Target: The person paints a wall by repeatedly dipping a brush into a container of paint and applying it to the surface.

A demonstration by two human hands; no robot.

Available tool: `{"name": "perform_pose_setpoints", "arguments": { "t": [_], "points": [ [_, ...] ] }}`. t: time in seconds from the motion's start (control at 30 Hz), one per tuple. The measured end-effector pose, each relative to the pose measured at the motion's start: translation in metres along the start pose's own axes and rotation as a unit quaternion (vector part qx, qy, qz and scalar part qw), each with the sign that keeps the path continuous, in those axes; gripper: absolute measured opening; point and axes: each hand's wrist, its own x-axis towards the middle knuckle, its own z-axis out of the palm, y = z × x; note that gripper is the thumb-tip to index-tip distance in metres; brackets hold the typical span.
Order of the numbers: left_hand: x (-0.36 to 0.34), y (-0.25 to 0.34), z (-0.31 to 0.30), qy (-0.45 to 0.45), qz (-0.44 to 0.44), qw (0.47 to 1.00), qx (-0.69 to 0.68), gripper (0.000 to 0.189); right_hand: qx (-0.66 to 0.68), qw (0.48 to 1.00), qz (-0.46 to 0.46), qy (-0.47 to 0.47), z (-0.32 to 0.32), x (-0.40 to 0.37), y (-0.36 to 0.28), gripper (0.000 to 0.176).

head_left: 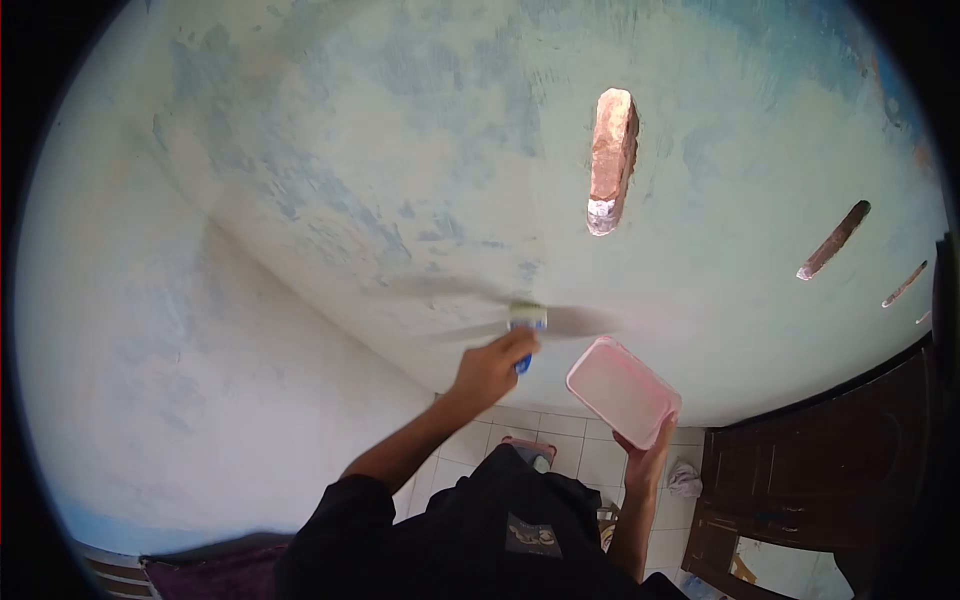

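Observation:
My left hand [490, 370] is closed around the blue handle of a paint brush [527, 318], whose pale bristles are at the wall [450, 200]. To its right, my right hand [645, 455] holds a pink tray [625, 392] from below, near its lower right corner. The tray is tilted, with a pale inside facing up. The wall is pale green with blue-grey patches, and shadows fall beside the brush.
Recessed slots with reddish brick [612, 160] show in the wall at the upper right. Dark wooden furniture [800, 455] stands at the lower right. A cloth [685, 479] lies on the tiled floor [600, 460]. Purple fabric [215, 575] is at the lower left.

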Motion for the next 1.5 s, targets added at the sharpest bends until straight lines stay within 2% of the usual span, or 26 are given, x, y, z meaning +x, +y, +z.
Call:
{"name": "perform_pose_setpoints", "arguments": {
  "t": [0.1, 0.27, 0.3, 0.33, 0.4, 0.47, 0.53, 0.6, 0.67, 0.7, 0.77, 0.83, 0.9, 0.97, 1.03, 1.07, 1.13, 1.17, 1.23, 1.27, 1.33, 1.4, 1.47, 1.5],
  "points": [
    [0.073, 0.043, -0.080, 0.021, 0.042, 0.999, 0.012, 0.046, 0.010, 0.999, 0.003, -0.052, -0.015, 0.008, 0.006, 0.070],
    [0.157, 0.111, -0.196, 0.124, 0.168, 0.978, -0.015, 0.049, 0.023, 0.999, -0.007, -0.042, -0.006, 0.005, 0.006, 0.068],
    [0.173, 0.121, -0.214, 0.150, 0.200, 0.968, -0.007, 0.047, 0.027, 0.999, -0.008, -0.045, -0.004, 0.005, 0.006, 0.068],
    [0.189, 0.128, -0.233, 0.188, 0.259, 0.946, 0.055, 0.043, 0.027, 0.999, -0.008, -0.033, 0.001, 0.003, 0.006, 0.069],
    [0.212, 0.138, -0.250, 0.272, 0.343, 0.886, 0.155, 0.036, 0.028, 1.000, -0.010, -0.008, 0.011, -0.001, 0.006, 0.073],
    [0.224, 0.146, -0.249, 0.362, 0.387, 0.817, 0.226, 0.028, 0.031, 0.999, -0.004, -0.007, 0.010, 0.001, 0.010, 0.073],
    [0.226, 0.126, -0.227, 0.335, 0.387, 0.840, 0.180, 0.031, 0.030, 0.999, 0.002, -0.010, 0.009, 0.001, 0.015, 0.074],
    [0.220, 0.101, -0.188, 0.299, 0.372, 0.858, 0.189, 0.031, 0.031, 0.999, 0.005, -0.015, 0.006, 0.004, 0.019, 0.074],
    [0.181, 0.083, -0.138, 0.252, 0.339, 0.877, 0.231, 0.027, 0.030, 0.999, 0.005, -0.016, 0.001, 0.005, 0.021, 0.075],
    [0.154, 0.077, -0.117, 0.205, 0.320, 0.892, 0.245, 0.026, 0.032, 0.999, 0.004, -0.015, 0.001, 0.007, 0.022, 0.075],
    [0.107, 0.076, -0.082, 0.117, 0.288, 0.937, 0.160, 0.029, 0.032, 0.999, -0.005, -0.007, 0.001, 0.008, 0.020, 0.075],
    [0.082, 0.083, -0.072, -0.002, 0.155, 0.985, 0.076, 0.038, 0.027, 1.000, -0.010, 0.004, 0.003, 0.004, 0.017, 0.074],
    [0.074, 0.086, -0.078, -0.156, 0.013, 0.987, 0.035, 0.041, 0.017, 1.000, -0.009, 0.014, 0.006, 0.002, 0.010, 0.074],
    [0.088, 0.076, -0.089, -0.021, 0.047, 0.999, 0.010, 0.043, 0.015, 1.000, -0.015, 0.002, 0.004, 0.002, 0.007, 0.073],
    [0.117, 0.087, -0.132, 0.028, 0.033, 0.998, -0.046, 0.043, 0.014, 1.000, -0.014, -0.010, 0.004, 0.003, 0.006, 0.072],
    [0.133, 0.099, -0.155, 0.060, 0.052, 0.995, -0.060, 0.042, 0.013, 1.000, -0.011, -0.015, 0.003, 0.004, 0.006, 0.072],
    [0.160, 0.119, -0.190, 0.143, 0.153, 0.977, -0.033, 0.037, 0.012, 1.000, -0.010, -0.017, 0.004, 0.003, 0.005, 0.073],
    [0.170, 0.127, -0.204, 0.177, 0.173, 0.968, -0.028, 0.034, 0.012, 1.000, -0.011, -0.015, 0.007, 0.001, 0.004, 0.073],
    [0.198, 0.130, -0.226, 0.274, 0.333, 0.901, 0.054, 0.033, 0.012, 1.000, -0.009, -0.017, 0.007, 0.000, 0.005, 0.074],
    [0.201, 0.136, -0.235, 0.317, 0.337, 0.873, 0.152, 0.039, 0.011, 1.000, -0.007, -0.023, 0.007, -0.002, 0.006, 0.075],
    [0.235, 0.121, -0.226, 0.393, 0.380, 0.822, 0.158, 0.019, 0.015, 1.000, 0.003, -0.025, 0.007, -0.008, 0.010, 0.075],
    [0.225, 0.109, -0.209, 0.320, 0.397, 0.849, 0.137, 0.048, 0.023, 1.000, 0.009, -0.012, 0.009, -0.007, 0.014, 0.074],
    [0.206, 0.095, -0.166, 0.293, 0.373, 0.853, 0.219, 0.043, 0.026, 0.999, 0.019, -0.021, 0.004, -0.006, 0.019, 0.072],
    [0.191, 0.085, -0.137, 0.268, 0.353, 0.867, 0.227, 0.032, 0.028, 0.999, 0.025, -0.022, 0.000, -0.001, 0.024, 0.071]
  ]
}}
